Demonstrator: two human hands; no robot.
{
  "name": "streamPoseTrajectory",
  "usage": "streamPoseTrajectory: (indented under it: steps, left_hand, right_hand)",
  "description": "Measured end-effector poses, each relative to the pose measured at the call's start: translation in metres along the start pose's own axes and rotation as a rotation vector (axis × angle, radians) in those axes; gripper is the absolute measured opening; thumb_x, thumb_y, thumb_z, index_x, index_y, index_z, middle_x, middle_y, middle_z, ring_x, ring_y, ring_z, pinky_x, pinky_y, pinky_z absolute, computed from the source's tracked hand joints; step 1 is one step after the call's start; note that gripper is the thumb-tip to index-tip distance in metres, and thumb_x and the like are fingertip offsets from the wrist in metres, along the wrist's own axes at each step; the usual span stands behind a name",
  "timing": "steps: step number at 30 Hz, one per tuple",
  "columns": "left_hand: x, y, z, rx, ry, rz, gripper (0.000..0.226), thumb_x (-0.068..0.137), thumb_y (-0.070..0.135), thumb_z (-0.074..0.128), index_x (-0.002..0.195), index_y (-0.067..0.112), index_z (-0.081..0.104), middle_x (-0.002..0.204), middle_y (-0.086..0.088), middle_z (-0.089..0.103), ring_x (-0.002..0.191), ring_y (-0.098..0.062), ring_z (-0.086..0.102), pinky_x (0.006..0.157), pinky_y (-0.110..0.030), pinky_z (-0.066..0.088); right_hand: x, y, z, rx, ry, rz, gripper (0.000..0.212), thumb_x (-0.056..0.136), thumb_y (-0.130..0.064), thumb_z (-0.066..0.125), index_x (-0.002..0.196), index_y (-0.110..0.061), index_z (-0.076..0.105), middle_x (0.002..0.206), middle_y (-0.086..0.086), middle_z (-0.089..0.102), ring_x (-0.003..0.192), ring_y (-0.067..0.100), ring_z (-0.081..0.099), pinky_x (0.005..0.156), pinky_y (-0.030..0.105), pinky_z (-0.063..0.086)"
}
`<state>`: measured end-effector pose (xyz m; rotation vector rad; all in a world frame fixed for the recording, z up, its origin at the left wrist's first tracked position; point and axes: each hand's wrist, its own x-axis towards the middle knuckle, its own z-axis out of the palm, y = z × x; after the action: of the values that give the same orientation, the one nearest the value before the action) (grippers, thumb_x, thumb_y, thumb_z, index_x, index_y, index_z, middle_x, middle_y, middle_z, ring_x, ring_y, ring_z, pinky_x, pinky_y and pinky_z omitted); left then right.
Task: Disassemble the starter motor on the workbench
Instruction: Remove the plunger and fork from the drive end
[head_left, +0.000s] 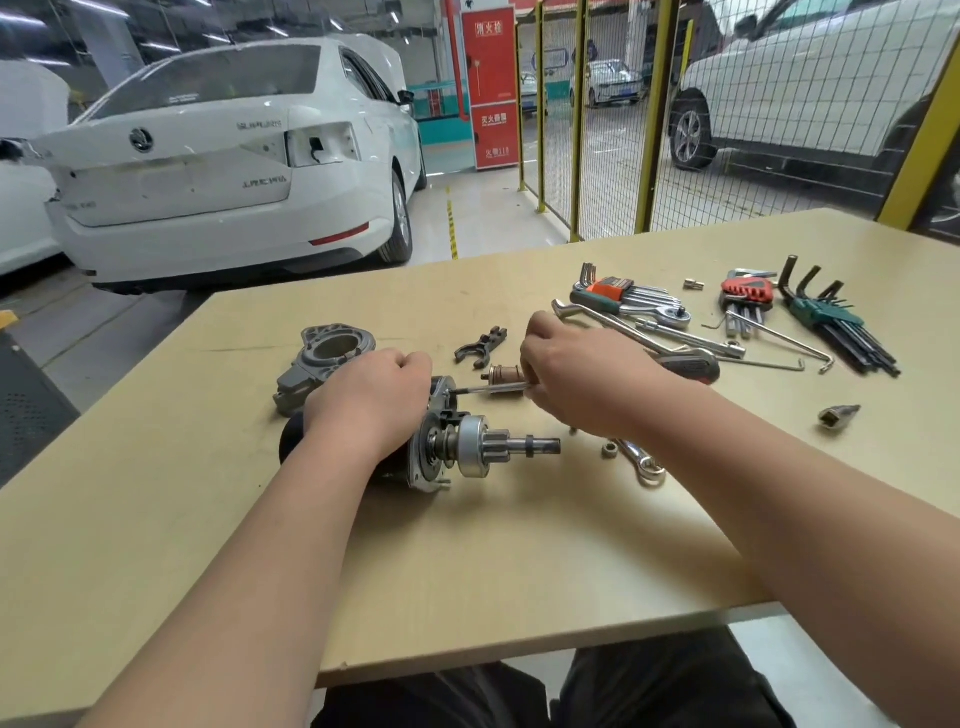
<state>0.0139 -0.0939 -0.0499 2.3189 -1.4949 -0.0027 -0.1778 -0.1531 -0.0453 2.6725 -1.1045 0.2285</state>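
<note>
Nearest the lens, two bare forearms reaching over the counter (467, 571) edge. Left hand (374, 400) curled closed, pressing down on the black body of the starter motor (447, 447), lying on its side mid-counter with pinion gear and shaft pointing right. Right hand (576, 374) just right of the motor, fingers pinched shut round a long through bolt (488, 389), its far end at the motor's end plate.

Behind the motor, touching the left hand's far side: one grey nose housing (324, 364). Behind and right of the motor: one black shift fork (480, 345), one copper-toned plunger (504, 374). Right of the motor's shaft: one nut (609, 450), one combination wrench (641, 462), partly under the right forearm. Further right: one socket (837, 415). Well behind and right of the motor: three hex key sets, orange-held (623, 293), red-held (748, 299), green-held (836, 322); one ratchet (670, 314); a few loose long keys, not countable for certain.
</note>
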Motion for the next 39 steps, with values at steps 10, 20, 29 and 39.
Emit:
streamPoseTrajectory:
  steps: [10,20,29,39]
  left_hand:
    - [0.000,0.000,0.002,0.001,-0.005,-0.002,0.036,0.092,0.038,0.024,0.077,0.021,0.052,0.081,0.003,0.055,0.071,-0.012,0.046,0.058,-0.031,0.029]
    - [-0.001,0.000,0.001,-0.019,-0.014,0.004,0.036,0.091,0.037,0.023,0.073,0.020,0.049,0.081,0.002,0.055,0.083,-0.024,0.052,0.066,-0.034,0.035]
    - [-0.001,-0.001,0.002,-0.026,-0.006,0.001,0.035,0.092,0.038,0.024,0.074,0.021,0.050,0.081,0.001,0.056,0.078,-0.019,0.051,0.063,-0.034,0.033]
    - [0.000,-0.001,0.002,-0.029,-0.002,0.000,0.035,0.091,0.039,0.024,0.073,0.021,0.049,0.082,0.001,0.058,0.081,-0.023,0.053,0.064,-0.034,0.034]
  right_hand:
    - [0.002,0.001,0.004,0.013,0.007,-0.054,0.021,0.095,-0.020,0.044,0.093,-0.009,0.063,0.116,0.005,0.044,0.064,0.029,0.056,0.062,0.043,0.053]
    - [0.004,-0.005,0.013,0.100,0.066,-0.005,0.026,0.094,-0.033,0.047,0.112,-0.014,0.050,0.116,0.007,0.040,0.069,0.034,0.058,0.059,0.037,0.048]
    - [0.011,-0.007,0.009,0.183,0.176,0.022,0.016,0.092,-0.023,0.052,0.102,-0.011,0.047,0.109,0.008,0.045,0.067,0.034,0.053,0.059,0.044,0.051]
    - [0.022,0.024,0.020,0.120,0.030,0.243,0.032,0.096,-0.032,0.042,0.122,-0.014,0.050,0.120,0.007,0.050,0.101,0.028,0.055,0.076,0.039,0.050]
